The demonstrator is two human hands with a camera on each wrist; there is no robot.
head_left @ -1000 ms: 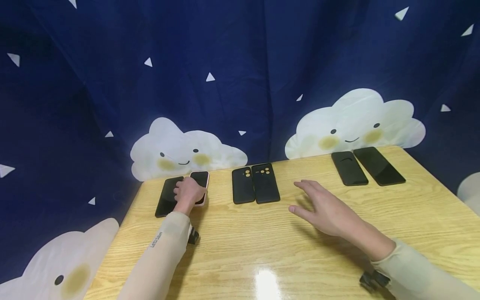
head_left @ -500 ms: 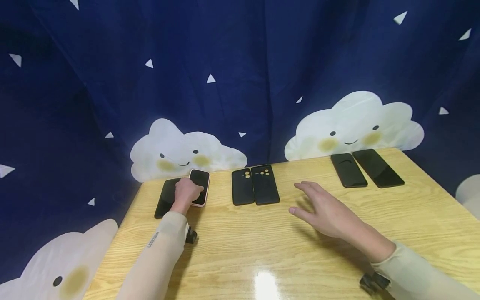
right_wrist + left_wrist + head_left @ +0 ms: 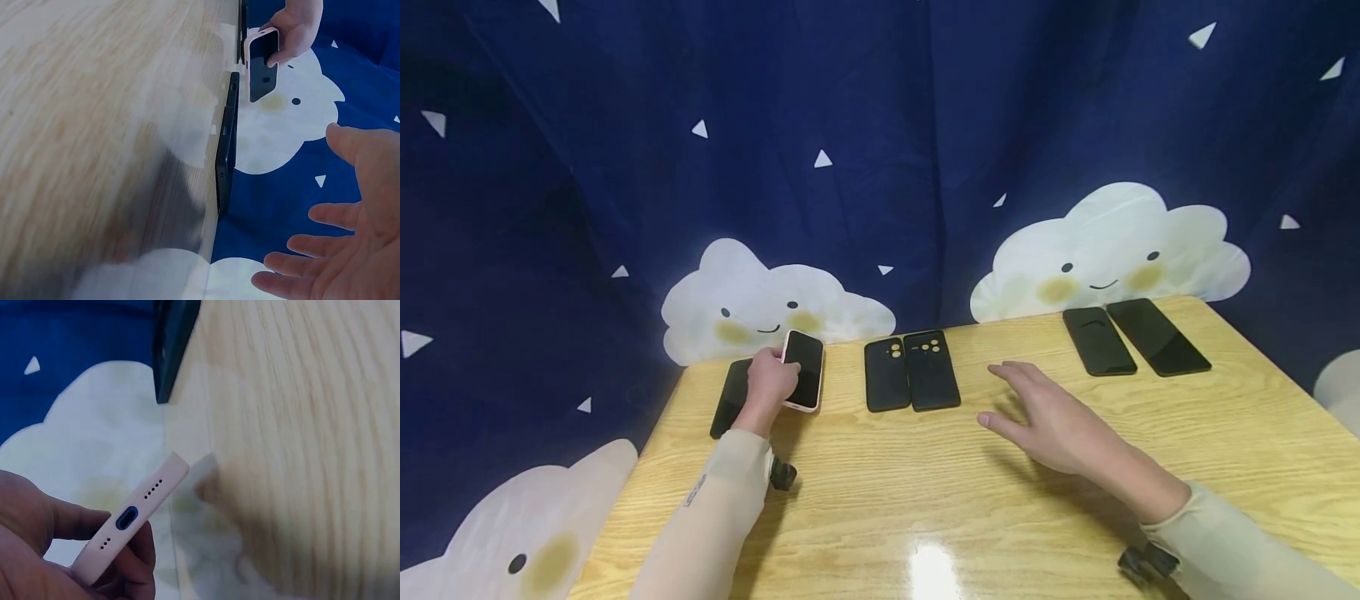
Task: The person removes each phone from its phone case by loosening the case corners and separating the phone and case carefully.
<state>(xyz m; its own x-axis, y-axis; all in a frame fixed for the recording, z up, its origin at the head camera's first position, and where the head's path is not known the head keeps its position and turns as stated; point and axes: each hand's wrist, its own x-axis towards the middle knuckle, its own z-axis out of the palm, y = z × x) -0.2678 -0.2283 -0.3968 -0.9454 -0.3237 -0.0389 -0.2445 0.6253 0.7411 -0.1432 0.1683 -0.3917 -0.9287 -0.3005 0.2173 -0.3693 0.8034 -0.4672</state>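
In the head view my left hand (image 3: 769,382) grips a phone in a pink case (image 3: 806,372), its dark screen facing up. The left wrist view shows the case's pink bottom edge (image 3: 128,517) with its port, thumb on one face and fingers beneath; the phone is tilted off the table. Beside it, a black phone (image 3: 730,400) lies partly hidden behind my left hand. My right hand (image 3: 1052,417) hovers over the table with fingers spread and holds nothing. Nearest to it are two black phone cases with camera cutouts, one left (image 3: 886,375) and one right (image 3: 932,371).
Two dark phones lie at the back right of the wooden table (image 3: 880,500), a smaller one (image 3: 1099,340) and a larger one (image 3: 1159,337). Behind the table hangs a blue curtain (image 3: 880,208) printed with smiling clouds and white triangles.
My left hand has closed on the pink-cased phone's left side and raised it from the table, shifting it slightly right. The right hand stays where it was.
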